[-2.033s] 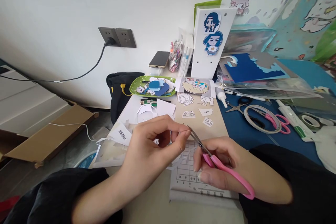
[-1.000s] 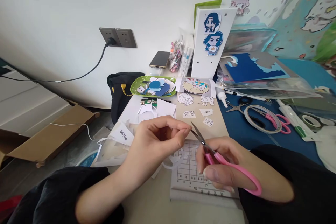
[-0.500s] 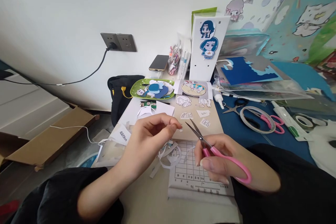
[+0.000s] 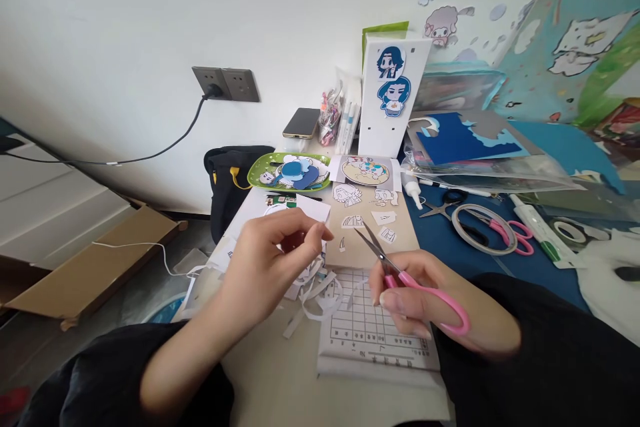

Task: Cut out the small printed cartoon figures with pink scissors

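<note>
My right hand (image 4: pixel 407 300) holds pink-handled scissors (image 4: pixel 411 283), their blades slightly apart and pointing up and to the left. My left hand (image 4: pixel 280 267) hovers over the paper scraps, fingers curled loosely with nothing visible in them. Just right of its fingertips, a small curved paper cutout (image 4: pixel 342 245) lies on the beige board (image 4: pixel 367 250). Several more line-drawn cutouts are spread beyond it, among them a striped piece (image 4: pixel 353 221) behind the blade tips and a head drawing (image 4: pixel 347 195). Thin white paper strips (image 4: pixel 323 297) lie below my left hand.
A printed grid booklet (image 4: pixel 375 327) lies under my right hand. Behind are a green tray (image 4: pixel 255 173) of cutouts and a white stand (image 4: pixel 387 137). To the right lie a tape roll (image 4: pixel 484 230), other scissors (image 4: pixel 520 237) and a glue tube (image 4: pixel 550 233).
My left hand has drawn back leftward from the small curved cutout, which now shows fully on the board. The scissors remain in my right hand at nearly the same opening.
</note>
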`<action>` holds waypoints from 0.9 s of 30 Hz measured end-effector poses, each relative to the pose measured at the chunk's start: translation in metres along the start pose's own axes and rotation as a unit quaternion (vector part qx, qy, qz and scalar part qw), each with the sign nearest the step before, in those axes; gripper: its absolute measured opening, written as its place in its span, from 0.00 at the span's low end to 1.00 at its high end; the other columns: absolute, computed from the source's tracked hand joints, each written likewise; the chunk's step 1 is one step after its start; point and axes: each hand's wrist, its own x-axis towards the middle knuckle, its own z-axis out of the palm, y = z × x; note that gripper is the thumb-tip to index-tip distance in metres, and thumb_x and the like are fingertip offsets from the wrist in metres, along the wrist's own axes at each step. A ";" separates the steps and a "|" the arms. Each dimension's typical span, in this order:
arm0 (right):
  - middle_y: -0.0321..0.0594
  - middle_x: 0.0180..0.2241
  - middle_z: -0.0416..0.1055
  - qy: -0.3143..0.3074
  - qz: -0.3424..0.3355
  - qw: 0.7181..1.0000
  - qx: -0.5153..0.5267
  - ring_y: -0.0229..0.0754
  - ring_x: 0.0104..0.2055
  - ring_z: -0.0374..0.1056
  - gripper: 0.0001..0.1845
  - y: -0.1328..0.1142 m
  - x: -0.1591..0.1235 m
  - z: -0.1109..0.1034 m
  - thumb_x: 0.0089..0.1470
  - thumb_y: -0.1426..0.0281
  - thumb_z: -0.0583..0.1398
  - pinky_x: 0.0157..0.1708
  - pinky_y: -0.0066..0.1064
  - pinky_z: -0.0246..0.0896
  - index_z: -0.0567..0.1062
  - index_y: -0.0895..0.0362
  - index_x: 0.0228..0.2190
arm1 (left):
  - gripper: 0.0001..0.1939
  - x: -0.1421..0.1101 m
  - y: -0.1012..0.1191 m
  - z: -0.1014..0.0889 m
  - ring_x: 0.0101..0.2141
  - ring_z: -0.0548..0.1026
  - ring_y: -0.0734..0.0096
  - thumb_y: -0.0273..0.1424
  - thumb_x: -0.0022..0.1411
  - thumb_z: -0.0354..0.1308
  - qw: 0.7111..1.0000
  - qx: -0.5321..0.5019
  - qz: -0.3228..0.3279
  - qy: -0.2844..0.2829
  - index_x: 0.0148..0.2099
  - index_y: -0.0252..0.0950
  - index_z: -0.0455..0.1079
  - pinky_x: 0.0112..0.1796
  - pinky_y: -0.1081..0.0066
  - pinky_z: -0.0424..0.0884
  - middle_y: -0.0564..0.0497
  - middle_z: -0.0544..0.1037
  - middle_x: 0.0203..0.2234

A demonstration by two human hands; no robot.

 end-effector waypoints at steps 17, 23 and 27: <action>0.26 0.15 0.54 0.006 -0.039 0.999 -0.007 0.27 0.14 0.52 0.10 0.004 0.002 -0.007 0.50 0.67 0.62 0.16 0.22 0.46 0.70 0.62 0.26 | 0.14 0.009 -0.017 -0.021 0.19 0.62 0.77 0.40 0.58 0.52 0.978 -0.099 -0.174 -0.063 0.35 0.38 0.75 0.21 0.76 0.57 0.56 0.66 0.17; 0.27 0.16 0.55 0.010 -0.031 0.999 -0.016 0.27 0.14 0.52 0.11 0.002 0.002 -0.006 0.50 0.67 0.63 0.15 0.23 0.46 0.69 0.62 0.25 | 0.10 0.011 -0.019 -0.021 0.19 0.64 0.79 0.36 0.55 0.57 0.959 -0.198 -0.186 -0.087 0.34 0.37 0.75 0.18 0.78 0.56 0.53 0.73 0.26; 0.27 0.16 0.56 0.010 -0.032 0.999 -0.021 0.27 0.15 0.53 0.11 0.003 0.004 -0.007 0.50 0.67 0.63 0.16 0.23 0.46 0.69 0.62 0.26 | 0.11 0.009 -0.018 -0.020 0.17 0.61 0.79 0.39 0.54 0.57 0.976 -0.085 -0.184 -0.084 0.32 0.38 0.74 0.18 0.77 0.57 0.54 0.74 0.22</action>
